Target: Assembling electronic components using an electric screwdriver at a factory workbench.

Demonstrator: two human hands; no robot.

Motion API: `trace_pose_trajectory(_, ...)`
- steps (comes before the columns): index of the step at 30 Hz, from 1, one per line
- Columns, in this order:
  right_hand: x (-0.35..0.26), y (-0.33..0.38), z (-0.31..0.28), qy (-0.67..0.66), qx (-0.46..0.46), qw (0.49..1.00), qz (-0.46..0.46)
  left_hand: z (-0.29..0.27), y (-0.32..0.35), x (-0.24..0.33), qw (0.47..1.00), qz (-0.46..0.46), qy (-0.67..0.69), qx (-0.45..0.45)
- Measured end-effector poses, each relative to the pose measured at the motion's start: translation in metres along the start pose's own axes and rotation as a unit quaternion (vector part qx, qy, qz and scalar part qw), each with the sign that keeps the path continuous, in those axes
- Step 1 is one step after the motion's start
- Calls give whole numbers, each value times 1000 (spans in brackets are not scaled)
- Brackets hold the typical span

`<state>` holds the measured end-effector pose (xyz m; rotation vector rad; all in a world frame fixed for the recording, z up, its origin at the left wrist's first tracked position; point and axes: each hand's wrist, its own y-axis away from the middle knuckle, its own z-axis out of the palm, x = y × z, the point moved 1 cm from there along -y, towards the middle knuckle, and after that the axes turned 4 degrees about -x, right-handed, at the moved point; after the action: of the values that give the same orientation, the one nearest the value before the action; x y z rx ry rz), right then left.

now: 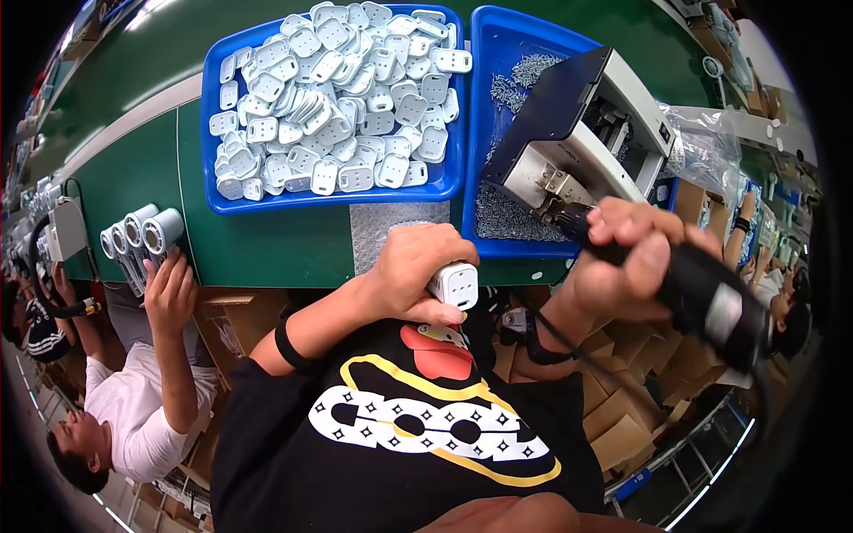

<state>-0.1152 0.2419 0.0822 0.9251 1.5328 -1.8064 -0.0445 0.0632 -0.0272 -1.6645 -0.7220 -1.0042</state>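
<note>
My left hand point(425, 266) is closed around a small white plastic housing point(456, 286), its end with several holes turned up toward me, close to the bench edge. My right hand point(626, 258), somewhat blurred, grips a black electric screwdriver point(697, 289). The screwdriver's tip end reaches to the front of a black and silver screw feeder point(577, 133); whether a screw sits on the bit is too small to tell. Beneath and around the feeder lies a blue tray point(484, 53) with many loose screws point(511, 213).
A blue tray point(213, 133) heaped with light-blue plates point(338, 98) stands behind my left hand. Bubble wrap point(373, 229) lies on the green bench point(258, 249). At left, a co-worker's hand point(171, 293) touches several cylindrical parts point(142, 233). Cardboard boxes point(622, 426) stand below right.
</note>
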Motion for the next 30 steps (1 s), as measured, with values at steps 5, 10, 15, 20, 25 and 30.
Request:
trace_pose_trajectory(5,-8,11,1,-62,-29,994,84,-3,1,-1,1000,4,-30,-7)
trace_pose_trajectory(10,-73,12,9,-196,-164,966,46,-2,-2,-6,999,13,-38,3)
trace_pose_trajectory(15,-71,17,22,-189,-160,968,35,2,1,-5,998,39,-47,22)
trace_pose_trajectory(20,-62,18,31,-167,-188,966,54,2,-2,-5,998,48,-40,22)
trace_pose_trajectory(25,-59,23,33,-179,-193,964,39,1,-1,-1,999,27,-36,21)
trace_pose_trajectory(30,-59,25,28,-184,-189,964,30,1,1,-7,998,50,-38,18)
